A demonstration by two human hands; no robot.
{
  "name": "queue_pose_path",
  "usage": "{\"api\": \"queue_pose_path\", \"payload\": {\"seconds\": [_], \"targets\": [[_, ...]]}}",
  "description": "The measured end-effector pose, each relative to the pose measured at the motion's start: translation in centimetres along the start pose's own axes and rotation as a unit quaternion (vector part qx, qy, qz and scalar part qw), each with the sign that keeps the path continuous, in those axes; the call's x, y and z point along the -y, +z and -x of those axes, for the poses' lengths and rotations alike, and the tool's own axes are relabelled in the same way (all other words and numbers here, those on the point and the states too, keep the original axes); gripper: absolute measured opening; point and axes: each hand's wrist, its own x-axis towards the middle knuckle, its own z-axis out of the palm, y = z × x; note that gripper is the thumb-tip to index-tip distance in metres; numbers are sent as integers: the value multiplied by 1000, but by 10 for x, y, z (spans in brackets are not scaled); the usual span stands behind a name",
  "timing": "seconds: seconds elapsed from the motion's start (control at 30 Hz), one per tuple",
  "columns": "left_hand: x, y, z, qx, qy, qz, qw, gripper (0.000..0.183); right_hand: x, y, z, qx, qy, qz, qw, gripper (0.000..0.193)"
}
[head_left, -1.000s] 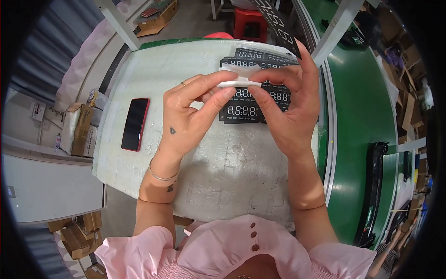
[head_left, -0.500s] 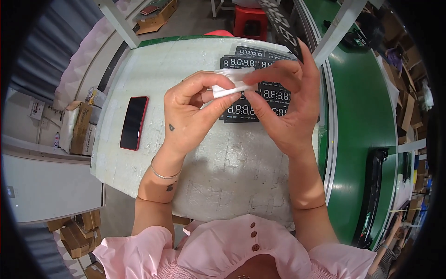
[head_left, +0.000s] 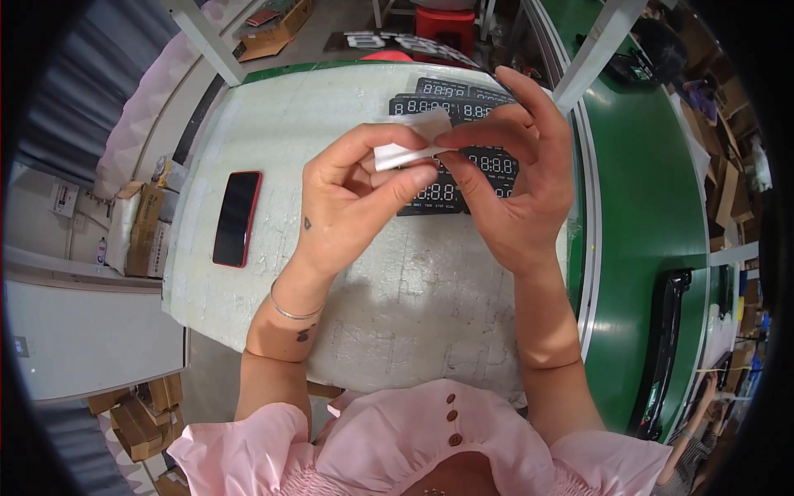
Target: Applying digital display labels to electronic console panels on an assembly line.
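My left hand [head_left: 343, 194] pinches a folded white piece, like paper or thin cloth [head_left: 399, 157], between thumb and fingers. At that piece's right end, the thumb and forefinger of my right hand [head_left: 529, 194] are pressed together on it. A thin black printed strip [head_left: 413, 43] with white digit shapes arches away from my right hand's raised fingers; where it is gripped is hard to see. Beneath both hands lie several black sheets [head_left: 432, 200] printed with white digit segments, partly hidden by my fingers.
A black phone with a red edge [head_left: 237, 219] lies left on the white-covered table [head_left: 372, 306]. Along the right runs a green bench [head_left: 616, 289] bearing a long black part [head_left: 664, 355]. White posts [head_left: 597, 54] rise at the far corners. Beyond stands a red stool [head_left: 444, 31].
The black strip has swung left and lies flatter across the far edge. The white piece has tilted slightly, and my hands have shifted a little. My right hand's upper fingers are raised further.
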Motion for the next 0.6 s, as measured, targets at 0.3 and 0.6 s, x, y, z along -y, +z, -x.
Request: {"api": "queue_pose_path", "payload": {"seconds": [0.3, 0.6], "targets": [[-1, -8, 3, -45, -7, -66, 997, 13, 2, -1, -3, 25, 7, -7, 1000, 76], [3, -3, 4, -66, -14, -25, 997, 11, 1, 0, 0, 15, 33, 0, 999, 74]]}}
